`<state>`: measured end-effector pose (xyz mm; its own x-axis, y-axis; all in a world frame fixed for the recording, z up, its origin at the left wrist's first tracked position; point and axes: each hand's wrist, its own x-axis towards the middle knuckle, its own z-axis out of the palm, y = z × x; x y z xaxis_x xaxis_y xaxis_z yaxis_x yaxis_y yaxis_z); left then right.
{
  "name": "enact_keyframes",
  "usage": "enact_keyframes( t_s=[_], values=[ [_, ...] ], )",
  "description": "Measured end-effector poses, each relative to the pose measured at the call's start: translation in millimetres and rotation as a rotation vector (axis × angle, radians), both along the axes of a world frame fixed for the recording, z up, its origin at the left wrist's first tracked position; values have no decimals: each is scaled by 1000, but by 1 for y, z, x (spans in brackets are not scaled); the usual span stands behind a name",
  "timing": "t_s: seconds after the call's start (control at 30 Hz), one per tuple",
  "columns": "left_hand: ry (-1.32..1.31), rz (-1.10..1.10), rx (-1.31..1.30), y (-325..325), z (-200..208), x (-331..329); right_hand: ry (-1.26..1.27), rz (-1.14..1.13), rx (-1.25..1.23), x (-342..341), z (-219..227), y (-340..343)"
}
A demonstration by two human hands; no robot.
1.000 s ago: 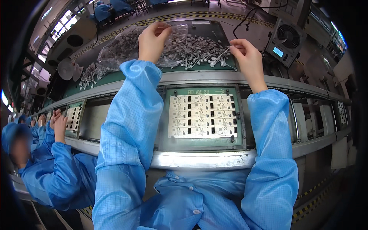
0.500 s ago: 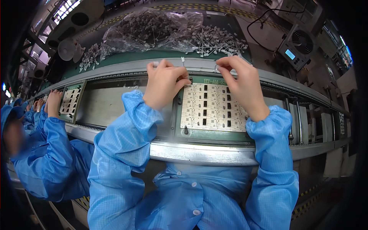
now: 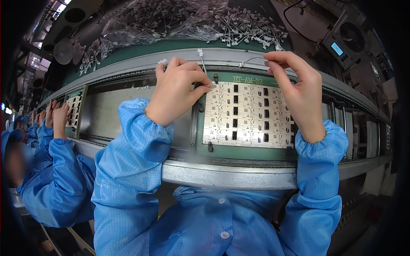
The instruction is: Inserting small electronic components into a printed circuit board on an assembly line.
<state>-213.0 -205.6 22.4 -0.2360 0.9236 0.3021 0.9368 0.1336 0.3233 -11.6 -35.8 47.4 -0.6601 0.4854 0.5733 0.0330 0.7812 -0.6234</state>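
Observation:
My left hand is closed over the far left corner of a panel of white circuit boards. Thumb and forefinger pinch a short wire lead, whose white plug end points away from me. Beside the curled fingers shows another white connector; whether the hand grips it is hidden. Over the panel's far right part, my right hand pinches a second wire lead between thumb and fingertips. Its white plug points left, above the metal rail. Black components stand in columns on the boards, which sit in a green carrier.
Beyond the conveyor rail, loose wire leads and plastic bags lie heaped on a green surface. A device with a fan and lit display stands far right. At left, a blue-sleeved co-worker handles another panel.
My right hand has moved right, and more of its wire lead shows, stretched out to the left. My left hand keeps its pinch at the panel's corner. The whole view has shifted slightly.

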Motion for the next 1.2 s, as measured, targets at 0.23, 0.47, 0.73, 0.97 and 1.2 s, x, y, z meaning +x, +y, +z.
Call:
enact_keyframes(
  t_s=[0.23, 0.47, 0.73, 0.97, 1.2],
  values=[
    [12, 38, 8, 2, 2, 5, 16, -10, 28, 0, 1, -2],
    [229, -23, 27, -3, 7, 17, 43, -119, 107, 2, 5, -2],
    [109, 43, -38, 50, 26, -17, -55, -52, 81, -6, -12, 3],
    [126, 68, -10, 135, 33, -20, -217, 29, 70, -9, -30, 0],
    [258, 10, -15, 157, 18, -9, -218, -4, 83, -8, -36, 4]
  ],
)
